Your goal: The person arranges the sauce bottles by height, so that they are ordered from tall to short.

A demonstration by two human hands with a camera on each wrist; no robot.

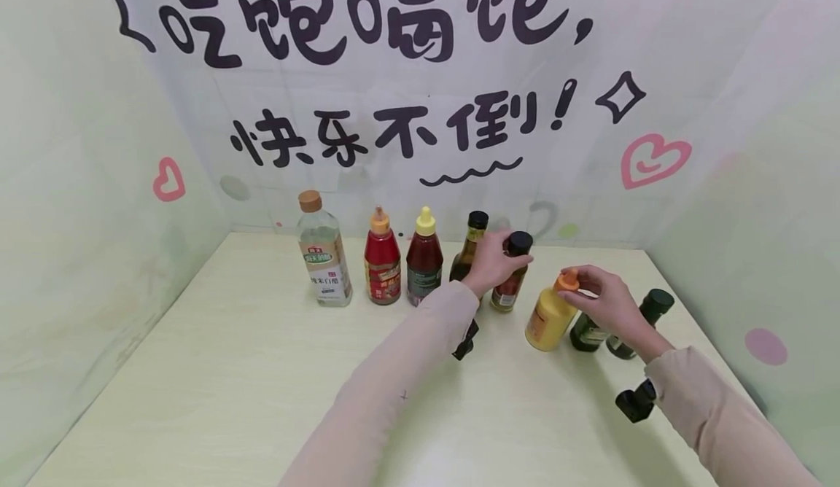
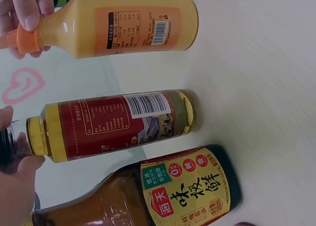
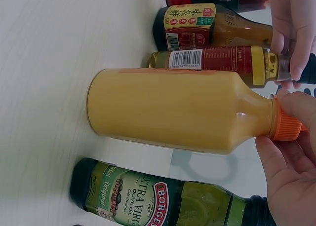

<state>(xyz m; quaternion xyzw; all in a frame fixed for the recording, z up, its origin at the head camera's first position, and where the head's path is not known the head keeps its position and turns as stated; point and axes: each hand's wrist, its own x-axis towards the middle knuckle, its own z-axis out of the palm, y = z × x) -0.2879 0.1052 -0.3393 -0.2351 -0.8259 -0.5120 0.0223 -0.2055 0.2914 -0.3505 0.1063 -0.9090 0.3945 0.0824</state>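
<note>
Atop the yellow bottle [image 1: 550,319], right-hand fingers [image 3: 271,158] clamp the orange cap [image 3: 285,121]; left of it, left-hand fingers [image 3: 301,48] pinch the red-labelled bottle [image 2: 113,123] at its neck [image 2: 21,139].

Pale table [image 1: 230,378], lettered backdrop [image 1: 394,82], pink hearts [image 1: 650,168]

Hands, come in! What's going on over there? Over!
Left hand: gripping red-labelled bottle by its neck. Right hand: pinching yellow squeeze bottle by its orange cap. Close neighbours: soy sauce bottle, Borges olive oil bottle.
</note>
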